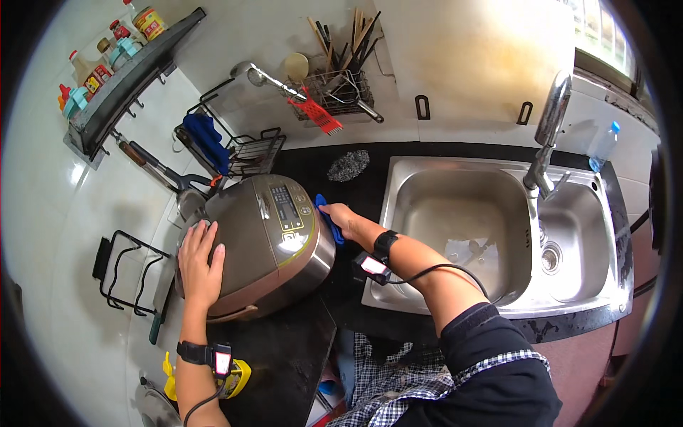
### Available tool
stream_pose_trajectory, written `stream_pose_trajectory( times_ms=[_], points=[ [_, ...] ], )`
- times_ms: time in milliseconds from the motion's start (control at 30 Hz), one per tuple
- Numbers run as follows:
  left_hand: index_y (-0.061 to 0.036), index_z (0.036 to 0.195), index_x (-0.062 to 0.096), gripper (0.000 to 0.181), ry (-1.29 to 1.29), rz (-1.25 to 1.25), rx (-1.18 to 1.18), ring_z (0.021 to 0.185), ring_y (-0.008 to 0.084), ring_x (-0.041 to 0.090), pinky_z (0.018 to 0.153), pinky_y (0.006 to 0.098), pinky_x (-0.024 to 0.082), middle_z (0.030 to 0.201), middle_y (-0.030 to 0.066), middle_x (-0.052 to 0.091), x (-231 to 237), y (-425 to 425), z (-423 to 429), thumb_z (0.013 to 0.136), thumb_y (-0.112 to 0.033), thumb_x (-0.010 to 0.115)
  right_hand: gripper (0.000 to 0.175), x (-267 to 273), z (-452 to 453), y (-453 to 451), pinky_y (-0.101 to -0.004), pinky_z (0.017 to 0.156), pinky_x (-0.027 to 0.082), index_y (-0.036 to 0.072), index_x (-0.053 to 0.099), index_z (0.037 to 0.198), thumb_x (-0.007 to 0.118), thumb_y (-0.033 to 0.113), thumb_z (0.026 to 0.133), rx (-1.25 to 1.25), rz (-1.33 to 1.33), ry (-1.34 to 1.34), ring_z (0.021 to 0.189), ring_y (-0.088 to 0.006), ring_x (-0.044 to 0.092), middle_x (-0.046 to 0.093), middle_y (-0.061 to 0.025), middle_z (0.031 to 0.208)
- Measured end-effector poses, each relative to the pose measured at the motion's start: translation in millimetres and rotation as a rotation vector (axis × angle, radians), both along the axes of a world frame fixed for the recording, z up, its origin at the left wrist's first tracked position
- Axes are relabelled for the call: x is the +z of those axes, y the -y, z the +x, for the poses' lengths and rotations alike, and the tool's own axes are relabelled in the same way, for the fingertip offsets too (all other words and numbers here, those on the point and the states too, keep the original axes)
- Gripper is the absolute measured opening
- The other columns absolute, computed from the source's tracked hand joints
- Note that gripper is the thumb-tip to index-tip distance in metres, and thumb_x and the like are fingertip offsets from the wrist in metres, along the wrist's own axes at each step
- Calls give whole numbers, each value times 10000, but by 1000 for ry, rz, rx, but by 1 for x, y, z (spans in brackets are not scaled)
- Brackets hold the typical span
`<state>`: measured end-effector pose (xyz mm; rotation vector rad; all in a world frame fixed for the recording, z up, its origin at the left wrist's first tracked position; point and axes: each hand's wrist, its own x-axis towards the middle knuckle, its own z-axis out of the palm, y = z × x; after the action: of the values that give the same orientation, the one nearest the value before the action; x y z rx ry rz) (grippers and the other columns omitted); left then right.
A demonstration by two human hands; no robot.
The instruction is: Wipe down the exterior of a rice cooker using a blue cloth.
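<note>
A brown and silver rice cooker [235, 251] with a button panel [288, 205] stands on the black countertop, its lid down. My left hand [201, 259] lies flat on the left part of the lid, fingers slightly spread and holding nothing. At the cooker's right side, my right hand [341, 220] presses a blue cloth [321, 202] against the silver body. Part of the cloth is hidden beneath the hand. Each wrist wears a black strap with a small device and a cable.
Right of the cooker is a double steel sink [389, 213], water in its larger basin, with a faucet [549, 133]. A steel scrubber [348, 165] lies behind. A cleaver [163, 299] and wire racks [133, 272] line the left wall. A yellow bottle [237, 378] stands near my left forearm.
</note>
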<state>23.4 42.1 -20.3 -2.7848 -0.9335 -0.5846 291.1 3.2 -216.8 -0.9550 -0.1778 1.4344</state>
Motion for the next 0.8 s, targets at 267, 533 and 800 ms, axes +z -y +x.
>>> stream_pose_trajectory(
  times_ms=[267,533,800],
  points=[
    [-147,1271,512,421,3,-35,-20,1293,315,320,1060,436,212,1360,96,425,2,1,1,861,-243,514,388,8,25,-46,-372,841,454,16,580,1093,422,334,936,181,147,217,917,-235,595,609,-135,1065],
    [-140,1260,524,416,-9,-67,-79,1293,314,327,1068,430,210,1364,99,424,6,-7,-14,861,-258,510,410,18,-1,-8,-368,820,458,30,573,1105,416,370,938,102,68,185,906,-218,589,607,-115,1065],
    [-90,1319,437,469,64,-41,-161,1304,329,303,1066,407,222,1387,161,372,3,-34,-38,896,-294,447,467,14,-62,54,-382,902,391,-12,440,1239,383,347,945,-190,-94,49,1031,-242,516,528,-142,1193]
  ],
)
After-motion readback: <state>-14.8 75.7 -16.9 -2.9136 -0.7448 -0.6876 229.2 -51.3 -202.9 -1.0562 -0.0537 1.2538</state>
